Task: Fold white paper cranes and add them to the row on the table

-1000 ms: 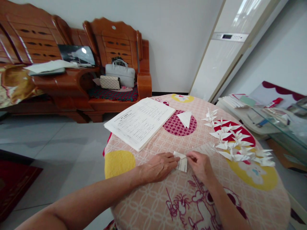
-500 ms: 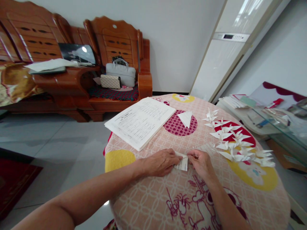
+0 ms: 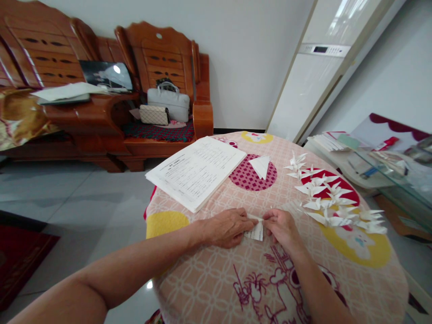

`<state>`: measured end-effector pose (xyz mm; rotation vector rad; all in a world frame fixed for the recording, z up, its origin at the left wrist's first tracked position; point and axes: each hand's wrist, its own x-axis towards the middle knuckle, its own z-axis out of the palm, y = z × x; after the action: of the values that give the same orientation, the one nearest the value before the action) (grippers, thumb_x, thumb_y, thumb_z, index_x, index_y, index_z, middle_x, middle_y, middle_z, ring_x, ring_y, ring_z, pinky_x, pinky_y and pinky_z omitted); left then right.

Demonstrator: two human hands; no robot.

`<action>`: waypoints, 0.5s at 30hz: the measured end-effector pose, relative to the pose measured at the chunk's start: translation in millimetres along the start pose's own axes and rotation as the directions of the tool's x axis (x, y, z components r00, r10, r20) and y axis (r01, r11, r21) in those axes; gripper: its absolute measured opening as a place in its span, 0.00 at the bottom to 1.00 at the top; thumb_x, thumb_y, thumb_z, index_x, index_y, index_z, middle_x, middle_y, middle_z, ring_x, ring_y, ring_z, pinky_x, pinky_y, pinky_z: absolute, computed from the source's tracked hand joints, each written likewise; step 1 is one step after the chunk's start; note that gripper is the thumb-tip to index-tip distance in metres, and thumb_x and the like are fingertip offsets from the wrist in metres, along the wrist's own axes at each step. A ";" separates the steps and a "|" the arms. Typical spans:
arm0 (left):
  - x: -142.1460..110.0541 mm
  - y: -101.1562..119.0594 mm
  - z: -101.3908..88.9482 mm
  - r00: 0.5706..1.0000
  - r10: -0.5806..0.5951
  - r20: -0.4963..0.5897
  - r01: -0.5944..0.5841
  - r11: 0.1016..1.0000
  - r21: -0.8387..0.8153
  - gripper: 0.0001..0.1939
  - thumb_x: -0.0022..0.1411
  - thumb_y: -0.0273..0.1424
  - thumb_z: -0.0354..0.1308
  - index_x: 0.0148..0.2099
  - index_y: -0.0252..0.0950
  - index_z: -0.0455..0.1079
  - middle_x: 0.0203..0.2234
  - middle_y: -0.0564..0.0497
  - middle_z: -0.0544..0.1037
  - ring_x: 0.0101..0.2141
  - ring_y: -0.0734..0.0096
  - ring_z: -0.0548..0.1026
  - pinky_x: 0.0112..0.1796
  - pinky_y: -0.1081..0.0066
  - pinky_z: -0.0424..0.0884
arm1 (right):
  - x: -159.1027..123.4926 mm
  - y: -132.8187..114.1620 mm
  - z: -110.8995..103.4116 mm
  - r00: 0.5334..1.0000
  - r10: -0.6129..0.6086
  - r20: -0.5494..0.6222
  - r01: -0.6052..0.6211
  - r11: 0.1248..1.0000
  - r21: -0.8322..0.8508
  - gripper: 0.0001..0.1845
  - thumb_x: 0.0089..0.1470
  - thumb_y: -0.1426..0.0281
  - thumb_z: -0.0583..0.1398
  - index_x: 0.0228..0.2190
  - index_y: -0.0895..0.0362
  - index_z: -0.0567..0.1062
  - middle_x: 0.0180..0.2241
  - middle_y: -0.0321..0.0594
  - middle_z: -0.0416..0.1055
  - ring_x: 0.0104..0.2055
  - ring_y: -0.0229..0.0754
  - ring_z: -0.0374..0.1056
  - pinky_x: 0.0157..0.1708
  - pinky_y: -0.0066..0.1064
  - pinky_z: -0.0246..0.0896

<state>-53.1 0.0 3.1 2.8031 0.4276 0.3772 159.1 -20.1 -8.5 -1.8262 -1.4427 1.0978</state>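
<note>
A small folded piece of printed paper (image 3: 256, 233) lies on the round cloth-covered table, between my two hands. My left hand (image 3: 231, 227) holds it down from the left, fingers bent and the index fingertip pressing its upper part. From the right, my right hand (image 3: 280, 227) pinches the paper's upper right edge between thumb and fingers. Part of the paper is hidden under my left fingers. Several folded paper cranes (image 3: 326, 198) stand in a group at the right. Beyond my hands rests a folded white paper triangle (image 3: 262, 167).
A stack of printed sheets (image 3: 199, 173) lies at the table's back left. Behind it, a wooden chair (image 3: 202, 118) holds a grey handbag (image 3: 168, 104) and a quilted purse. On the right, a glass-edged stand (image 3: 381, 173) with papers and small items adjoins the table.
My right fingertips have shifted slightly left at the paper's upper right edge, closer to my left index fingertip. The left hand stays on the paper. The whole view has drifted a little.
</note>
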 end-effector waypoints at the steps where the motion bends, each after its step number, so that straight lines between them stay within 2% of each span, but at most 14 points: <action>1: -0.2 0.2 0.5 1.000 -0.001 0.000 0.001 1.000 0.001 0.08 0.55 0.22 0.53 0.39 0.36 0.64 0.38 0.47 0.76 0.38 0.64 0.70 0.48 0.65 0.66 | -0.6 -0.5 0.3 0.999 0.041 0.020 -0.041 0.999 0.025 0.06 0.41 0.70 0.58 0.27 0.56 0.71 0.12 0.28 0.66 0.09 0.32 0.57 0.09 0.22 0.47; 5: 0.1 1.5 0.0 1.000 -0.008 0.006 0.008 1.000 0.012 0.07 0.55 0.21 0.53 0.37 0.36 0.64 0.37 0.47 0.76 0.37 0.64 0.70 0.48 0.65 0.66 | -1.7 -1.7 1.7 0.989 0.125 0.080 -0.133 0.986 0.099 0.07 0.42 0.70 0.58 0.29 0.55 0.69 0.12 0.26 0.67 0.07 0.33 0.55 0.05 0.21 0.41; 10: 1.0 2.5 -2.3 0.999 0.002 0.032 -0.003 1.000 0.026 0.07 0.56 0.22 0.53 0.38 0.36 0.64 0.38 0.46 0.76 0.38 0.63 0.70 0.47 0.65 0.66 | -2.1 -5.5 2.0 0.977 0.178 0.122 -0.196 0.967 0.162 0.04 0.41 0.69 0.59 0.23 0.55 0.66 0.10 0.27 0.66 0.06 0.32 0.54 0.04 0.21 0.43; 15: 0.3 2.1 -0.6 1.000 0.003 0.026 -0.004 0.999 0.035 0.07 0.56 0.22 0.53 0.38 0.35 0.64 0.38 0.46 0.76 0.38 0.64 0.70 0.48 0.65 0.65 | -2.7 -6.4 1.2 0.966 0.206 0.155 -0.229 0.962 0.149 0.08 0.42 0.69 0.60 0.19 0.55 0.65 0.09 0.28 0.65 0.05 0.32 0.54 0.04 0.21 0.44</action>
<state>-52.4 -1.7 4.4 2.8403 0.4271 0.3367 154.7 -21.1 -3.1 -1.8520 -1.2023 1.4348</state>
